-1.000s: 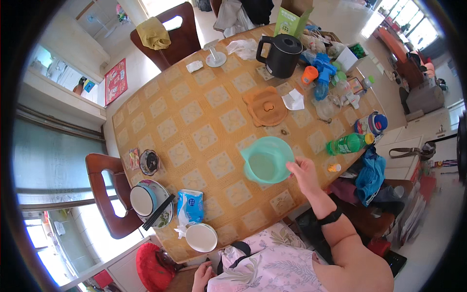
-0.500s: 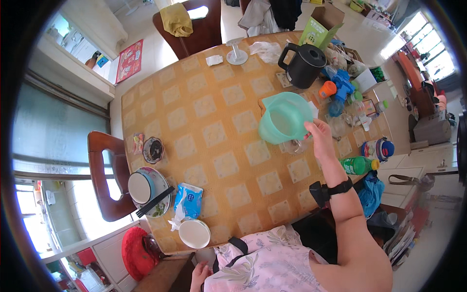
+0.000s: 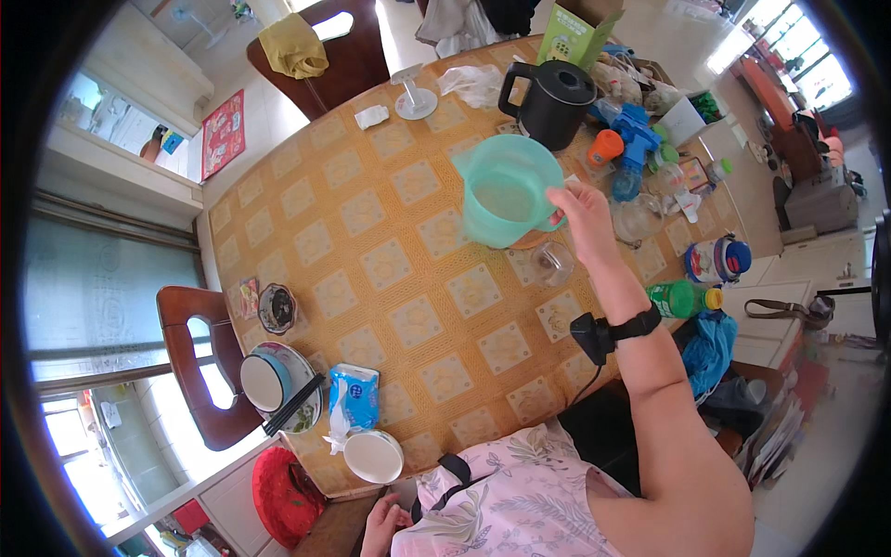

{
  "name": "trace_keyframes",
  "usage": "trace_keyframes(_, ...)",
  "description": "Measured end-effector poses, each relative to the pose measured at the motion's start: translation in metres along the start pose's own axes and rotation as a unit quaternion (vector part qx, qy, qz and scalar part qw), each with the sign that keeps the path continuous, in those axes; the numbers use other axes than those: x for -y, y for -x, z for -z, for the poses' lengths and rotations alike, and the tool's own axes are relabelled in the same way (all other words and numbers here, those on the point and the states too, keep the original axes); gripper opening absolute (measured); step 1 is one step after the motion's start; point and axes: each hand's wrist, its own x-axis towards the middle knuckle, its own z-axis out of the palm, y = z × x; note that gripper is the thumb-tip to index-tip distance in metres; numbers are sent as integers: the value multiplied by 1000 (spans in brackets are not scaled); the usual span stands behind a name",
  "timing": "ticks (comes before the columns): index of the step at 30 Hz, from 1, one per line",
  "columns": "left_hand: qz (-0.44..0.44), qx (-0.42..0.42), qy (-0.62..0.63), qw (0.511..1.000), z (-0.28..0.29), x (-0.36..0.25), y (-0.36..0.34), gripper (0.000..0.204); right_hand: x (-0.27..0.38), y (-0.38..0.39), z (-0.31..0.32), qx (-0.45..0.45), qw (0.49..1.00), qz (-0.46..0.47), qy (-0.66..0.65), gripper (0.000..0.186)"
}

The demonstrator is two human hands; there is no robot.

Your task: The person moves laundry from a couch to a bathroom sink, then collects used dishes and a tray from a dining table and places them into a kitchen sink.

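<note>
A translucent mint-green plastic jug [image 3: 510,193] is in my right hand [image 3: 583,215], whose fingers close around its handle on the right side. Its spout points to the left, and whether its base touches the table I cannot tell. A small clear glass [image 3: 554,264] stands on the table just below my right wrist. Behind the jug sits a black electric kettle [image 3: 554,104]. My left hand [image 3: 383,522] rests low by my lap, fingers curled, with nothing visible in them.
On the left of the table [image 3: 418,316] lie a blue tissue pack [image 3: 355,395], a white bowl [image 3: 373,456], stacked bowls [image 3: 266,382] with black chopsticks [image 3: 295,405], and a dark-filled dish [image 3: 277,308]. Bottles, an orange cup [image 3: 605,147] and a green bottle [image 3: 682,299] crowd the right.
The jug has moved a little left and away from me, so more of the clear glass shows. The whole view has shifted slightly. My left hand stays low by my lap.
</note>
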Motion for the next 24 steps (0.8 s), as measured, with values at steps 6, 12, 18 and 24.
trace_keyframes(6,-75,2,-42,996,-30,-64,17,33,-4,-24,21,-4,998,24,60,25)
trace_keyframes(12,-123,9,22,992,-36,-88,18,37,-22,-30,34,-22,997,4,70,26)
trace_keyframes(18,-187,50,-49,980,-68,-132,12,32,-6,-6,34,-123,856,218,451,41)
trace_keyframes(24,-265,140,-61,952,-83,-140,-33,27,65,135,12,113,956,131,236,36)
